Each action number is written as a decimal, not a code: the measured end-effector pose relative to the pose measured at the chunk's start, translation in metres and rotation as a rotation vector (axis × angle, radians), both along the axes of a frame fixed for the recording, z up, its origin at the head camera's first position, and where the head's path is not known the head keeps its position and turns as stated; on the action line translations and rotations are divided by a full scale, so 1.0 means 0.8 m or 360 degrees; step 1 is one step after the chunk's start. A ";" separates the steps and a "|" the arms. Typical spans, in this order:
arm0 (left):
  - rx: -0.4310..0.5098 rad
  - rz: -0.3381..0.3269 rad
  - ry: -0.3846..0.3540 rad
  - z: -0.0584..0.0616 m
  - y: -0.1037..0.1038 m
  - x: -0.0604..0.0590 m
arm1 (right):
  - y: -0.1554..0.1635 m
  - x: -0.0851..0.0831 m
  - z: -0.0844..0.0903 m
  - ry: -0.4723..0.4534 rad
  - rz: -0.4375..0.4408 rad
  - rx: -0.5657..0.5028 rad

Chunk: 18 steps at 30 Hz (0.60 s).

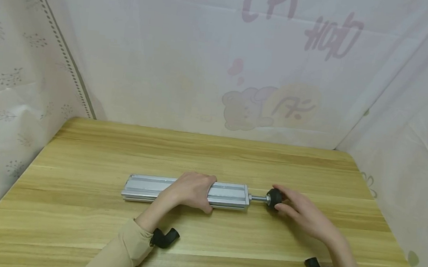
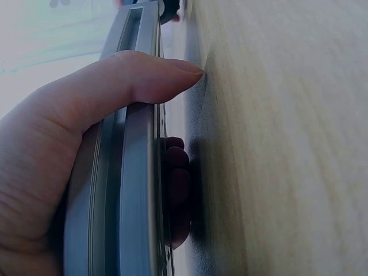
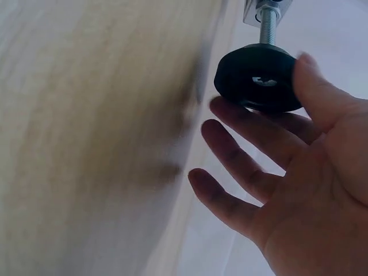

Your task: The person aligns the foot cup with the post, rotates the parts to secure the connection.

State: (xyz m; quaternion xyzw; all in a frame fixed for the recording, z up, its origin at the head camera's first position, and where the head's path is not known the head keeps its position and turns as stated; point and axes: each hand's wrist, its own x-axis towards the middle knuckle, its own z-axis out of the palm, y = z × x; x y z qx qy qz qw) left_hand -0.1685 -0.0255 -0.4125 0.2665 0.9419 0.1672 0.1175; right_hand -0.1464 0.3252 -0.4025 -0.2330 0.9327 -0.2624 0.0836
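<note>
A long grooved aluminium profile [image 1: 229,191] lies lengthwise from left to right over the table. My left hand [image 1: 190,189] grips it around the middle, thumb across the near side; the left wrist view shows the other fingertips [image 2: 178,190] curled beneath it. From the end plate [image 1: 247,195] at its right end, a threaded rod [image 1: 258,198] with nuts sticks out and carries a round black levelling foot [image 1: 274,198]. My right hand [image 1: 307,213] pinches that foot by its rim [image 3: 241,75] between thumb and fingers, while the lower fingers stand spread below.
Beneath everything is a wood-grain table [image 1: 211,155] with rounded far corners. Printed white cloth [image 1: 159,58] hangs behind the table and along both sides. Each wrist wears a black curved mount [image 1: 165,237], which sits low over the tabletop.
</note>
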 end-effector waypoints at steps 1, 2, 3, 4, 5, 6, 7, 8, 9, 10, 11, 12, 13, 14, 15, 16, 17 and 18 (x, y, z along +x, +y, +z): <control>0.0000 -0.0001 -0.0001 0.000 0.000 0.000 | 0.000 0.000 0.001 -0.0012 0.0000 0.0007; -0.0001 0.0000 0.0000 0.000 0.000 0.000 | 0.000 0.000 0.001 -0.0022 -0.0002 0.0016; -0.0001 0.0000 0.0000 0.001 0.000 0.000 | 0.000 0.000 0.002 -0.0032 -0.0010 0.0018; 0.0001 0.0001 0.0001 0.001 0.000 0.000 | -0.001 0.001 0.002 -0.0037 -0.0020 0.0018; 0.0001 0.0002 0.0004 0.001 0.000 0.000 | -0.001 0.001 0.002 -0.0040 -0.0030 0.0022; 0.0000 0.0002 0.0006 0.001 0.000 0.000 | -0.001 0.001 0.002 -0.0039 -0.0033 0.0024; -0.0003 0.0002 0.0007 0.001 0.000 0.000 | -0.001 0.001 0.002 -0.0038 -0.0038 0.0029; -0.0004 0.0003 0.0010 0.001 0.000 0.000 | -0.001 0.001 0.002 -0.0035 -0.0039 0.0033; -0.0008 0.0003 0.0013 0.001 0.000 0.001 | -0.001 0.001 0.001 -0.0032 -0.0040 0.0035; -0.0011 0.0003 0.0016 0.001 0.000 0.001 | -0.001 0.001 0.001 -0.0031 -0.0040 0.0036; -0.0015 0.0003 0.0018 0.001 0.000 0.001 | -0.002 0.001 0.001 -0.0030 -0.0039 0.0035; -0.0017 0.0003 0.0020 0.000 0.000 0.001 | -0.002 0.001 0.000 -0.0036 -0.0042 0.0032; -0.0017 0.0002 0.0019 0.000 0.000 0.001 | -0.002 0.001 0.000 -0.0049 -0.0047 0.0021; -0.0013 0.0001 0.0018 0.000 0.000 0.001 | -0.002 0.000 0.000 -0.0062 -0.0049 -0.0001; -0.0011 0.0000 0.0016 0.000 0.000 0.001 | -0.002 0.000 0.000 -0.0074 -0.0054 -0.0022; -0.0006 0.0000 0.0014 0.000 0.000 0.001 | -0.002 0.000 0.000 -0.0079 -0.0055 -0.0039; -0.0003 0.0000 0.0012 0.000 0.000 0.001 | -0.002 0.000 0.000 -0.0080 -0.0053 -0.0062; 0.0000 0.0001 0.0012 0.000 0.000 0.001 | -0.002 0.000 0.000 -0.0076 -0.0051 -0.0078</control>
